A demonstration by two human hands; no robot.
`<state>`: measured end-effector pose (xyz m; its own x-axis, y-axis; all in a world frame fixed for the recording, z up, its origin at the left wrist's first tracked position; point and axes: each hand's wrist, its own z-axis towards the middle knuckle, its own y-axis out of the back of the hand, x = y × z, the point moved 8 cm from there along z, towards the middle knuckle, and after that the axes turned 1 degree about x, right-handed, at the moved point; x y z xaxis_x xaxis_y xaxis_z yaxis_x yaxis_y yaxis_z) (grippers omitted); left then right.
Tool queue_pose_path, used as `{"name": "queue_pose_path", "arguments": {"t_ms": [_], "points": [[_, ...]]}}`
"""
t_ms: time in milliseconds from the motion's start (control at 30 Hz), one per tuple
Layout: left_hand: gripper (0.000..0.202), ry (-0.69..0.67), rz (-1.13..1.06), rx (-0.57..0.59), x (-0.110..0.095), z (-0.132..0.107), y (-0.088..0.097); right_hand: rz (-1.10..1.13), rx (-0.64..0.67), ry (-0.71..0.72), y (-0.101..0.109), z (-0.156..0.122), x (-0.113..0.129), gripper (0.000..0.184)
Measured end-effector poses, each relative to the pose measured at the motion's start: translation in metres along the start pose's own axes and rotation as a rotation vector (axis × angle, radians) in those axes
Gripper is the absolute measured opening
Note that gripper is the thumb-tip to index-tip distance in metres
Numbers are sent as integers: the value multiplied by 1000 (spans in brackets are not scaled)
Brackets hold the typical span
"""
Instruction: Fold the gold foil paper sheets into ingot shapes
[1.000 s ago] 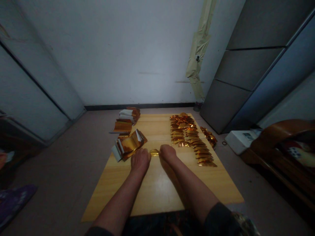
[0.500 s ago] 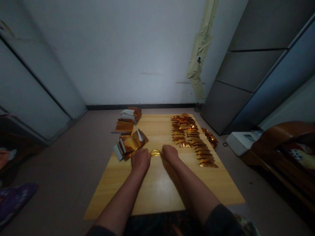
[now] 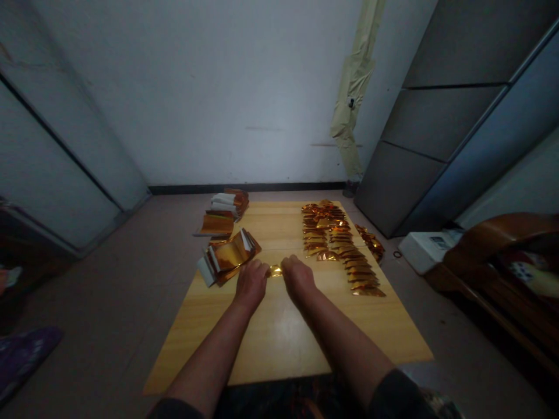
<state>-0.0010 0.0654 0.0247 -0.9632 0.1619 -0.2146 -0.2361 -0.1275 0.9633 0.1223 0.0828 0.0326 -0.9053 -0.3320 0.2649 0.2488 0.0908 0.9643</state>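
Left hand: the left hand rests at the middle of the board, fingers curled down against one end of the gold foil piece; how firmly they pinch is too small to tell.
Right hand: the right hand mirrors it at the other end, with the same doubt about the grip.
Held item: the gold foil piece sits between both hands, at 12 o'clock from the forearms, just above the wooden board.
Made so far: the folded foil pieces overlap in two long columns at 1 o'clock, with a loose foil heap at the board's edge at 2 o'clock.
Unfolded: the foil sheet stack lies at 10 o'clock, just beside the left hand, with the rear sheet stack at 11 o'clock.
Rest: a white box sits at 3 o'clock on the floor, beside a grey cabinet.
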Motion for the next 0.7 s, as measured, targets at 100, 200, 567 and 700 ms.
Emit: {"name": "queue_pose_path", "arguments": {"t_ms": [100,200,567,700], "points": [[20,-1,-55,-18,3,1,-1,-48,-12,88,-3,0,10,21],[21,18,-122,-36,7,2,-1,-75,13,94,-9,4,11,22],[34,116,-259,31,22,2,0,47,-72,-97,-7,4,6,24],[39,141,-255,45,24,3,-2,50,-89,-168,-7,4,9,36]]}}
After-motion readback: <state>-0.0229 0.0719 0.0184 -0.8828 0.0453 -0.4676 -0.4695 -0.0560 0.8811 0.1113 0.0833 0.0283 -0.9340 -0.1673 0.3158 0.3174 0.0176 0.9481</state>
